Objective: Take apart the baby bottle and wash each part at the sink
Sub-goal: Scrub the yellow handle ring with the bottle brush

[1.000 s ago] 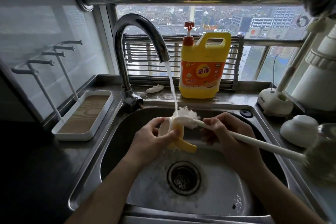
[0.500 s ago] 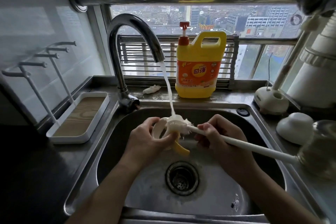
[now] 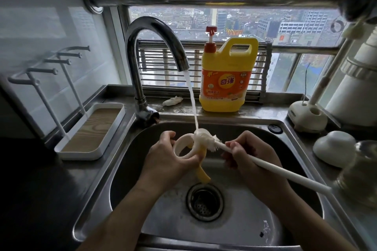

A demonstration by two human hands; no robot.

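While clear of sink (image 3: 255, 128) walls | left hand (image 3: 167, 161) grips ring (image 3: 180, 143) | right hand (image 3: 251, 159) grips brush (image 3: 285, 171)

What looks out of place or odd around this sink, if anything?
Little. A white crumpled scrap lies loose on the ledge between the faucet and the yellow detergent jug, and a dark speck with white flecks sits on the sink floor at the front right. Nothing looks broken or spilled.

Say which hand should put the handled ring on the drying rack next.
Left. The left hand grips the ring, and the rack stands on the counter to its left. The right hand is busy holding the brush.
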